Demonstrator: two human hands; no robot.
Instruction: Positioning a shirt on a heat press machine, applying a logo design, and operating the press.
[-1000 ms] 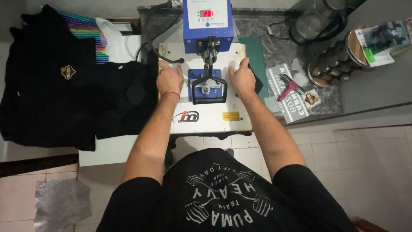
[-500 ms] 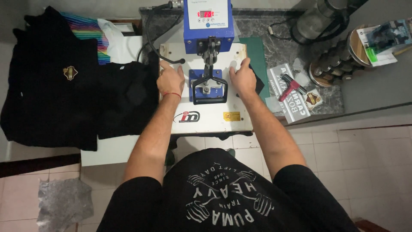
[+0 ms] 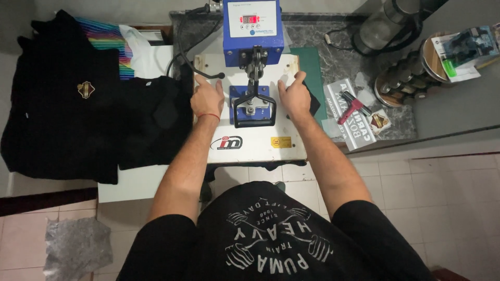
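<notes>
Hands flat, fingers spread: left hand point(image 3: 207, 99) and right hand point(image 3: 295, 96) press the heat press point(image 3: 250, 136) white plate; yellow rectangular label point(image 3: 280, 142) at five o'clock

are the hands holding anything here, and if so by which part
Nothing is gripped: the left hand and right hand rest flat on the heat press's white plate, either side of its black handle.

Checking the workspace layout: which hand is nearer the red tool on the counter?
Right. The right hand rests on the press plate, just left of the red tool; the left hand lies farther left.
</notes>
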